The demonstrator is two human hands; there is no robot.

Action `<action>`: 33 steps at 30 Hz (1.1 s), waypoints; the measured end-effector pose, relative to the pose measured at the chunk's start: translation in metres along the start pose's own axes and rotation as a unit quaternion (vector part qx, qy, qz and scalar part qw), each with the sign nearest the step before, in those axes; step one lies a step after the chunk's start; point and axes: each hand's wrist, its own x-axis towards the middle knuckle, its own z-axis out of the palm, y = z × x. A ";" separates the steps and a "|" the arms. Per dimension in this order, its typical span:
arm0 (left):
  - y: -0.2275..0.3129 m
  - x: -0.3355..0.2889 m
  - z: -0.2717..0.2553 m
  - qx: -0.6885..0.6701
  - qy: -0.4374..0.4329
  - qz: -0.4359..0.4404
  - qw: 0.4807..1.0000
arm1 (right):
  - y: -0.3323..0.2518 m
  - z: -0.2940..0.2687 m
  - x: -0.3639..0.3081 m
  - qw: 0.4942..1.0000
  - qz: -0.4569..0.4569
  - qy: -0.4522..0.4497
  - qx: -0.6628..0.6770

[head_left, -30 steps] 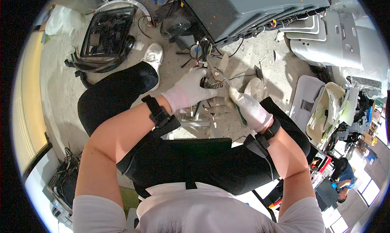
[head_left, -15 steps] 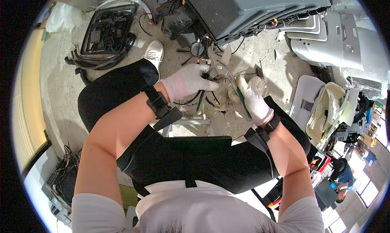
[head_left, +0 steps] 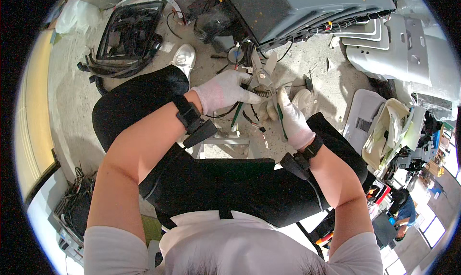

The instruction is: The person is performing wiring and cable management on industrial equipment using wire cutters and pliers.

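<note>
Large metal shears with green handles and a coil spring stand between my hands, their blades parted and pointing away from me. My right hand, in a white glove, is closed round the right handle. My left hand, gloved too, is closed on a dark cable beside the pivot; its thumb reaches toward the spring. The other green handle shows below that thumb, and I cannot tell whether the left hand touches it. Thin wires with a white connector hang below.
A big grey panel with wiring along its edge lies ahead. Tangled wires and a round part sit beside it. At left lie a black framed part and hoses. Pale plastic panels are stacked at right. Another person is far right.
My right hand has come slightly left, bringing the handles closer together. My left hand has shifted a little to the right. The blades remain parted.
</note>
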 end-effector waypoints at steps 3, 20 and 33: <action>0.001 0.003 0.001 0.025 0.001 -0.004 1.000 | 0.002 0.003 0.003 0.999 -0.021 0.020 -0.040; -0.013 0.006 0.017 -0.021 0.022 0.004 1.000 | 0.018 0.022 -0.003 0.955 0.050 -0.095 0.275; -0.010 0.005 0.023 -0.031 0.023 0.002 0.999 | -0.005 0.021 -0.013 0.880 0.181 -0.146 0.414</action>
